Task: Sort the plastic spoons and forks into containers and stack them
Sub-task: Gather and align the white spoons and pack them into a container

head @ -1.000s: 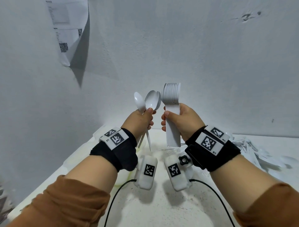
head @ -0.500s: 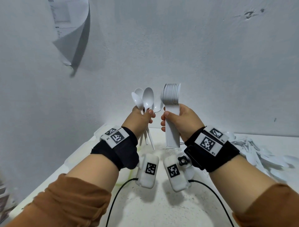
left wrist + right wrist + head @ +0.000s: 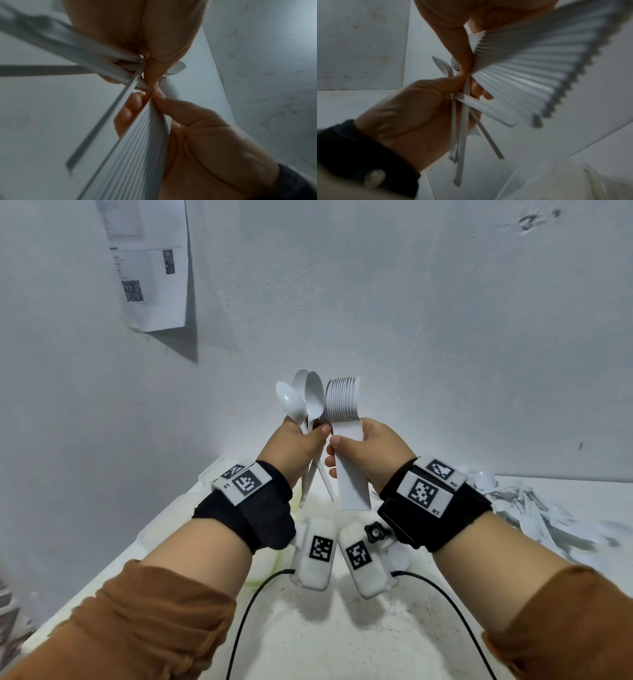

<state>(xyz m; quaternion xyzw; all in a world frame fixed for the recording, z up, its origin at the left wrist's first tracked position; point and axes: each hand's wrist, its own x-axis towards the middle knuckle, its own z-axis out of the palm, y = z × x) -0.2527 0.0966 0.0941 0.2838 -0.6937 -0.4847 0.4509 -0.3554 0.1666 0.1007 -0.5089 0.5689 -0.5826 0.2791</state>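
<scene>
- Spanning the near and right of the head view: white table (image 3: 342,645), meeting a pale wall (image 3: 411,320); printed sheet with a QR code (image 3: 150,261) taped on the wall, upper left.
- Loose pile of white cutlery (image 3: 534,508) lies on the table at far right, well apart from both hands.
- Translucent container (image 3: 556,182) shows at lower right in the right wrist view, below the hands; contents cannot be told.
- Right hand (image 3: 370,453) raised above the table, fingers and thumb wrapped round the handles of a nested spoon stack (image 3: 344,419), bowls up, handle ends pointing down. Seen from below, the handles fan out (image 3: 530,65).
- Left hand (image 3: 291,450) raised just left of it, closed round the necks of a few loose spoons (image 3: 301,402); bowls up and splayed, handles crossing below the fist (image 3: 462,128).
- Rightmost loose bowl sits just beside the stack's bowls; contact cannot be told. Thumb tips of the two hands nearly meet.
</scene>
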